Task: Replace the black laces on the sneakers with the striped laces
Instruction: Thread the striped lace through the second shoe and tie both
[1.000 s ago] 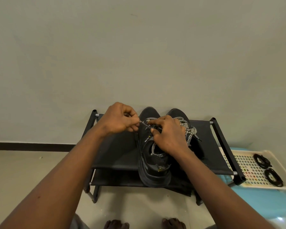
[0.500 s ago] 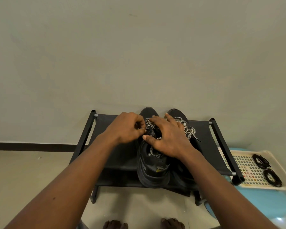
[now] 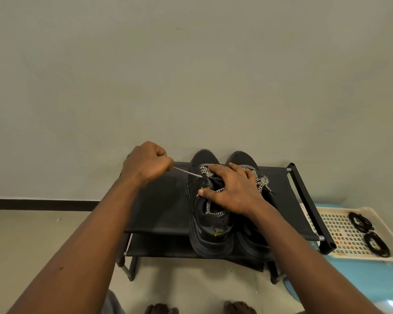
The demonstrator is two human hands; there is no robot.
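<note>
1. Centre of view: a black mesh sneaker [image 3: 210, 234] stands beside its twin sneaker [image 3: 243, 158] on the top shelf of a low black fabric shoe rack [image 3: 163, 200]. Both toes point to 12 o'clock.
2. At 10 o'clock from the first sneaker, the left hand [image 3: 145, 164] is a tight fist clamped on the end of a black-and-white striped lace [image 3: 187, 172].
3. From the fist the striped lace runs taut and straight toward 4 o'clock, into an upper eyelet. Any further pull would probably follow that line toward 10 o'clock.
4. Closer to the eyelets, the right hand [image 3: 232, 189] lies flat on the sneaker with its fingers spread, pressing down and gripping nothing.
5. A second striped lace [image 3: 262, 181] sits bunched on the twin sneaker.
6. At 4 o'clock, well apart, two coiled black laces [image 3: 361, 222] lie in a cream perforated plastic tray [image 3: 327, 225] on a blue stool [image 3: 349, 275].
7. Behind is a pale grey-green wall [image 3: 191, 75]. Below is a beige floor [image 3: 32, 234], with bare toes [image 3: 161, 309] at 6 o'clock.
</note>
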